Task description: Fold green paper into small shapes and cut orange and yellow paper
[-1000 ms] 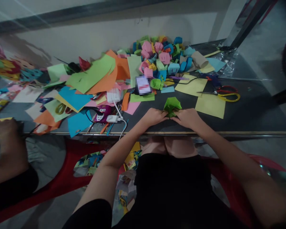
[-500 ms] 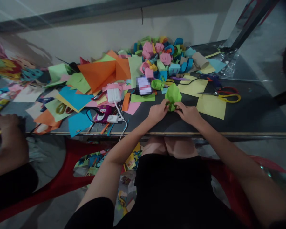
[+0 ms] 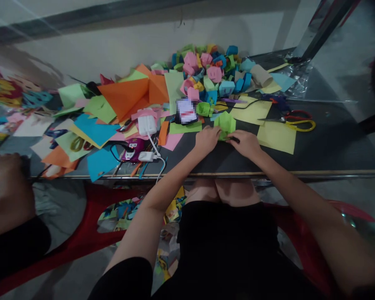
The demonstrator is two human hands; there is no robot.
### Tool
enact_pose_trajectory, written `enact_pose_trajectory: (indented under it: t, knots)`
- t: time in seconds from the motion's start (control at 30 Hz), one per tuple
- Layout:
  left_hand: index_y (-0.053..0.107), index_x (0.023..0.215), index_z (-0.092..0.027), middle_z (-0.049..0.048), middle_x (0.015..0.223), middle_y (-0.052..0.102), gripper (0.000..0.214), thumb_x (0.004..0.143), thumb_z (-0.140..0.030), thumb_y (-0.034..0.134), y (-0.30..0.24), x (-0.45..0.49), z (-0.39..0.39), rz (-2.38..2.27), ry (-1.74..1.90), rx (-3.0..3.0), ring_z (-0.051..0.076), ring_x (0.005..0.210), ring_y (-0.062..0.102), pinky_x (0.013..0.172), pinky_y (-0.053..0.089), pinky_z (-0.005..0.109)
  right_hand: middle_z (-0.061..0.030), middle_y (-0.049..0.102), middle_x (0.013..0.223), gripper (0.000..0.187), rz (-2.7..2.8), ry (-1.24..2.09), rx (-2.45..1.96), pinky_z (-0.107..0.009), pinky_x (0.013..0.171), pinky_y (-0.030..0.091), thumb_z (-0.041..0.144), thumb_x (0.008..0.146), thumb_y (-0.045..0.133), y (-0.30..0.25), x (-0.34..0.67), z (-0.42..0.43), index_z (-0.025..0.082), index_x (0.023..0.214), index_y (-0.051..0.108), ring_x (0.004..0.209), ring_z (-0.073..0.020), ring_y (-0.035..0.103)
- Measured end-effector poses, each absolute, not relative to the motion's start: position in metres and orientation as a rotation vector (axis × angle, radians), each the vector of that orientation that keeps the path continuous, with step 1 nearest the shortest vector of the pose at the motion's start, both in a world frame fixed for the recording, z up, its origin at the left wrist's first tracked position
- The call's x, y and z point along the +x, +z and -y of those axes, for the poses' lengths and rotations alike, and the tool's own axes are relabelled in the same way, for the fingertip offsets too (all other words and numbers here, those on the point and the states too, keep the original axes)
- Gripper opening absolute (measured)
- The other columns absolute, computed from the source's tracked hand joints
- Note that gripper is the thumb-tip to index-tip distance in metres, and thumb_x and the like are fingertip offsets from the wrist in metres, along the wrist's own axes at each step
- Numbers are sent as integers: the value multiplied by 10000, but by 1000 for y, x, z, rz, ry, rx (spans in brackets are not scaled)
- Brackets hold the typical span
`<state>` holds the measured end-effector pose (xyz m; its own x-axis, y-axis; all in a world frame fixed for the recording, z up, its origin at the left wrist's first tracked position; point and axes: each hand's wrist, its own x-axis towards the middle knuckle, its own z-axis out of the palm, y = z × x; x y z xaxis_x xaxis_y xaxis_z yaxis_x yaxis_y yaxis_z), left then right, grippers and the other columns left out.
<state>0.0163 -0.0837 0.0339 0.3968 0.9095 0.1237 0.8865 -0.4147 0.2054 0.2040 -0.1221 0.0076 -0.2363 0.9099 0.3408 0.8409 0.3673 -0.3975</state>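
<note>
A creased sheet of green paper [image 3: 225, 123] stands partly folded at the front of the dark table, between my two hands. My left hand [image 3: 208, 139] pinches its left lower edge. On the other side my right hand [image 3: 244, 143] has thumb and forefinger closed on the lower right corner. The fingers hide part of the near fold. Just behind the paper sits a small folded green paper piece [image 3: 204, 109]. Pale yellow sheets [image 3: 276, 137] lie to the right of my right hand, with yellow-handled scissors [image 3: 300, 125] partly over one.
A heap of folded paper pieces [image 3: 215, 75] rises at the back. Left lie orange sheets [image 3: 125, 98], blue sheets [image 3: 95, 129], a white power adapter [image 3: 146, 125] with cables and a purple glue gun [image 3: 133, 150]. A co-worker's hand [image 3: 6, 164] is at far left.
The green paper has gone from an upright, pointed shape to a lower, flatter, squarer one. Both hands stay close to it, with only slight finger shifts. The view has tilted a little.
</note>
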Motion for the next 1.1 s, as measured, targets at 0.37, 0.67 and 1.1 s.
enact_pose_trajectory:
  t: [0.37, 0.67, 1.1]
  knots:
    - [741, 1087, -185, 129, 1023, 755, 243, 965, -376, 653, 29, -5, 67, -1010, 349, 2888, 307, 1159, 619, 946, 467, 439, -70, 804, 1055, 189, 2114, 314, -1547, -363, 859, 552, 274, 946, 643, 18, 211, 117, 223, 1010, 813, 966, -248, 744]
    - [768, 914, -193, 126, 1064, 719, 174, 957, -261, 614, 35, 3, 41, -915, 328, 2836, 289, 1150, 632, 966, 466, 414, -85, 791, 1013, 221, 2377, 143, -1601, -367, 753, 501, 339, 932, 635, 40, 213, 98, 247, 1016, 818, 1006, -283, 680]
    - [763, 812, -214, 61, 952, 794, 189, 949, -298, 663, 21, 4, 15, -663, 472, 2743, 246, 1149, 666, 996, 521, 427, -43, 783, 869, 243, 2385, 506, -1230, -380, 843, 501, 422, 947, 648, 22, 234, 50, 283, 858, 826, 875, -227, 644]
